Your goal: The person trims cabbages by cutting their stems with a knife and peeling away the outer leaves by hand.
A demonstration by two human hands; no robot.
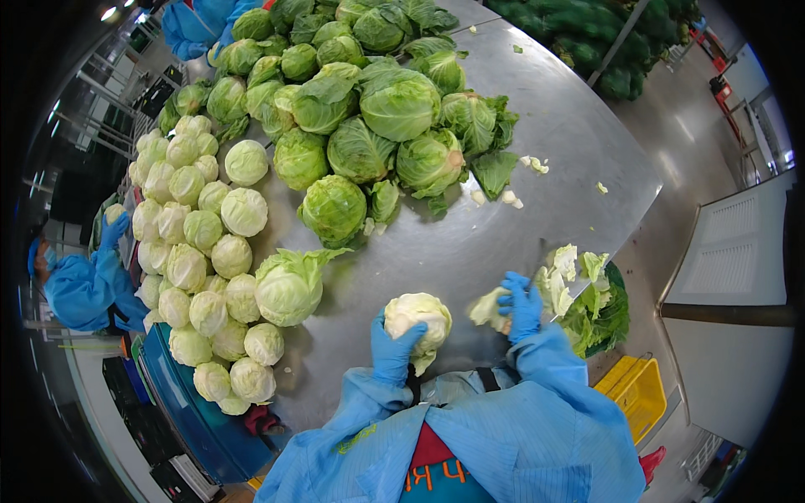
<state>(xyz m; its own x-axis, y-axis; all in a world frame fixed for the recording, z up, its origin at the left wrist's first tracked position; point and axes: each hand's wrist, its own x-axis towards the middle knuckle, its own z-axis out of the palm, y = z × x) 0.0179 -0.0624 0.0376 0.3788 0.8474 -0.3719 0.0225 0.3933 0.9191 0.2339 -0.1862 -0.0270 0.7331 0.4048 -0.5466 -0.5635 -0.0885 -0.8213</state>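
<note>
My left hand (397, 349), in a blue glove, holds a pale trimmed cabbage head (420, 324) just above the steel table's near edge. A loose leaf hangs from the underside of that head. To its right, my gloved right hand (522, 308) grips a pale piece of cabbage leaf (488, 308), slightly blurred. A thin dark object shows by those fingers, too small to tell what it is. Just beyond my right hand, torn leaves (560, 280) lie at the table's edge. Farther left sits a light green cabbage (289, 288) with a loose outer leaf.
Trimmed cabbages (187, 264) are heaped along the left of the steel table (578, 151). Untrimmed green cabbages (400, 104) pile up at the back. At right, a container of leaves (597, 314) stands near a yellow crate (638, 393). Co-workers (88, 286) in blue stand left and at the back.
</note>
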